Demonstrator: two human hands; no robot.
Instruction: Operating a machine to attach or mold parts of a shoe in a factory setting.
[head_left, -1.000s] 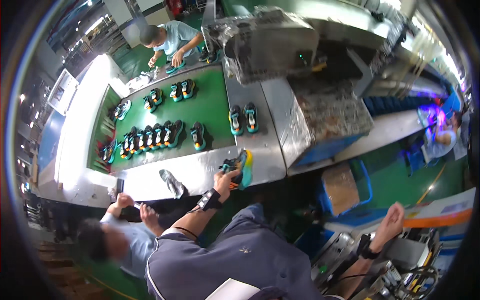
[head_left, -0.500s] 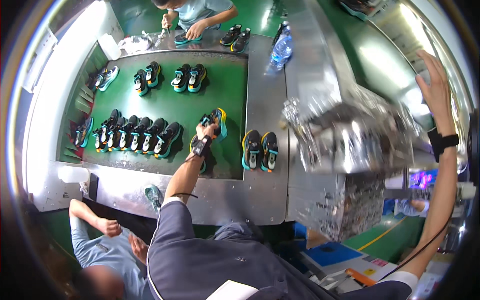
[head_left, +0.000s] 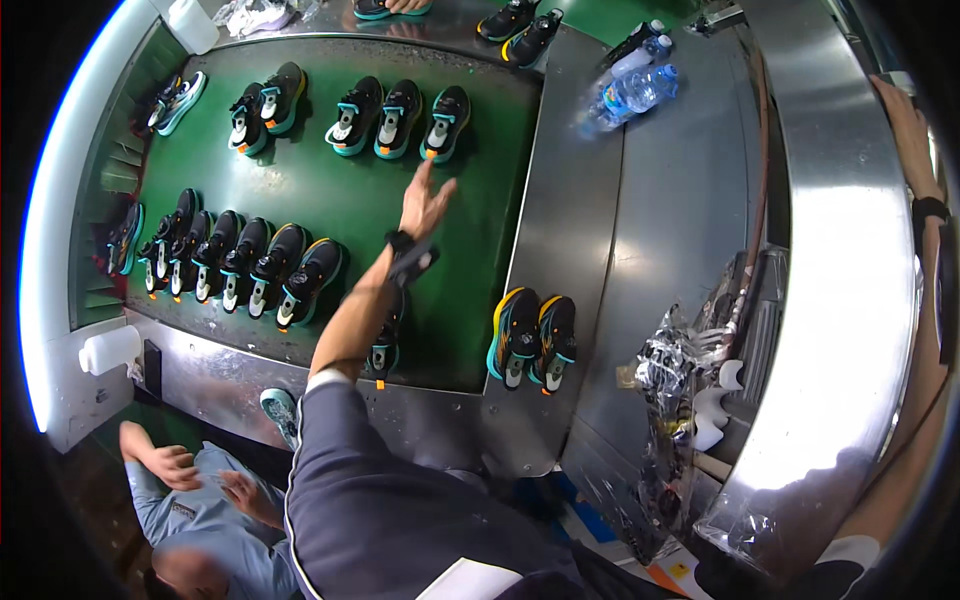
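My left hand [head_left: 425, 205] is open over the green work surface [head_left: 430, 290], fingers stretched forward and holding nothing. Just beyond its fingertips stands a black sneaker [head_left: 445, 123] with a teal sole and orange tab, at the right end of the far row. Two similar sneakers [head_left: 378, 118] stand left of it. Beneath my left forearm another sneaker [head_left: 384, 350] is partly covered. At the far right, my right hand [head_left: 908, 135] reaches along the edge of a shiny metal panel [head_left: 840, 300], fingers extended and dim, with nothing visible in it.
Several sneakers [head_left: 240, 255] line the near left; a pair [head_left: 533, 338] sits on the metal border at right. Plastic bottles [head_left: 640, 90] lie farther back. Clear wrapping [head_left: 672, 350] hangs beside the panel. One co-worker [head_left: 205, 500] is at near left; another's hand [head_left: 408, 6] touches a shoe opposite.
My left hand has let go of the sneaker it held, which now stands at the far row's right end. The whole view has shifted; my right hand has come beside the metal panel.
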